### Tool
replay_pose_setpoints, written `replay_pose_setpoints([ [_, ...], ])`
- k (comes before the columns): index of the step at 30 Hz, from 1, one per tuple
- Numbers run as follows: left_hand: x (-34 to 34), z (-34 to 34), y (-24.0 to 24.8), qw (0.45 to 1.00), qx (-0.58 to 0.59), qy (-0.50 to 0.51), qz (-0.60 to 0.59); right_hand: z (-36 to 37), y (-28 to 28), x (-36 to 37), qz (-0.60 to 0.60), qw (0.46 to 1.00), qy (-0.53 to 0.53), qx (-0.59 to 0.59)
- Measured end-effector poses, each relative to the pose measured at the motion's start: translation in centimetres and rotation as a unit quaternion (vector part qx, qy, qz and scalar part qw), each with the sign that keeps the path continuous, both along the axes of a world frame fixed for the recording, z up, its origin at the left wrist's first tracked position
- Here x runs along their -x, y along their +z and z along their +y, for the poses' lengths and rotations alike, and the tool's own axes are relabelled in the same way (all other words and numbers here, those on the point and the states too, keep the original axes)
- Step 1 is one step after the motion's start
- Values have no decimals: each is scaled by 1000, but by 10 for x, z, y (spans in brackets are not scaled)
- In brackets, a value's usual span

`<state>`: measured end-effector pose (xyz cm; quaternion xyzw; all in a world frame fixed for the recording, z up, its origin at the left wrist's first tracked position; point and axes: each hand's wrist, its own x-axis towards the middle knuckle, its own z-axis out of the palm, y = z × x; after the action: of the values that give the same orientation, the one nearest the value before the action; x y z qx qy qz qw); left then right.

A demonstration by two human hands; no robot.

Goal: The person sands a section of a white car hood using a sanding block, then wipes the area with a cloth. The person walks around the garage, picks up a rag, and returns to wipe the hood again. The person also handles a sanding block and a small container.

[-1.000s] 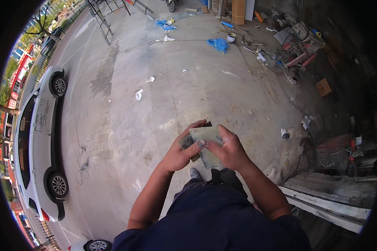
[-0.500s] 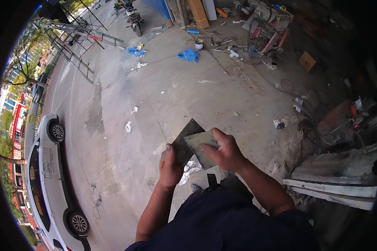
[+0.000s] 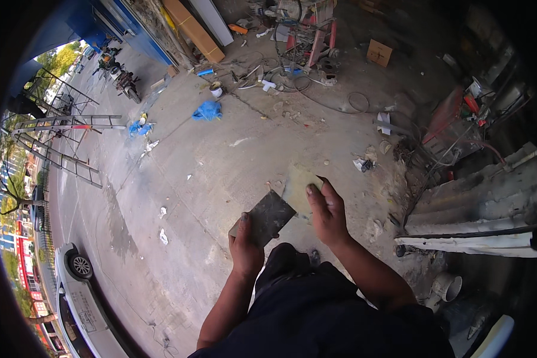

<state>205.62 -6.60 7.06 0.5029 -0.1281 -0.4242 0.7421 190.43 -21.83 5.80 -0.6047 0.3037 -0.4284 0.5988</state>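
Note:
My left hand (image 3: 246,252) is closed on a dark, flat, four-cornered plate (image 3: 272,217), with the thumb on its upper face. In my right hand (image 3: 329,216) is a thin, pale yellowish plate (image 3: 298,186), pinched under the thumb. Both are held in front of my body above the concrete floor. One corner of the dark plate meets or slightly overlaps the lower left edge of the pale one; I cannot tell whether they touch. Smears mark both surfaces. The fingers beneath the plates are mostly hidden.
A white car (image 3: 89,307) stands at the left, below a ladder (image 3: 71,123). Ahead lie a blue plastic bag (image 3: 207,111), a small bucket (image 3: 216,89) and tangled hoses (image 3: 292,80). A cardboard box (image 3: 379,52) sits farther right. Bent white sheet metal (image 3: 471,209) is close on my right.
The view has swung right. The pale plate has moved off the dark plate's face, out to its upper right. The dark plate is turned, showing more of its face. Both hands keep their hold.

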Motion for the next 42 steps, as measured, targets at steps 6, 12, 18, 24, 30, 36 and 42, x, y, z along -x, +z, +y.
replay_pose_setpoints([
  [6,-64,-127,-16,997,71,-1,-2,-73,-5,20,168,974,50,142],
  [12,-68,-235,-23,984,23,-146,99,-166,9,-15,69,986,-150,-9],
  [18,-138,-358,-4,986,101,-115,64,-227,32,-17,304,940,-25,150],
  [24,-115,-424,-6,909,-28,-383,160,-306,19,-21,-275,895,-208,-283],
  [30,-100,-526,-22,900,13,-338,274,-373,-14,-11,18,986,-57,-155],
  [36,-130,-651,13,937,13,-308,167,-530,-24,14,-105,960,-152,-210],
  [42,-68,-727,-13,916,-50,-341,203,-618,-17,5,-93,967,-25,-234],
])
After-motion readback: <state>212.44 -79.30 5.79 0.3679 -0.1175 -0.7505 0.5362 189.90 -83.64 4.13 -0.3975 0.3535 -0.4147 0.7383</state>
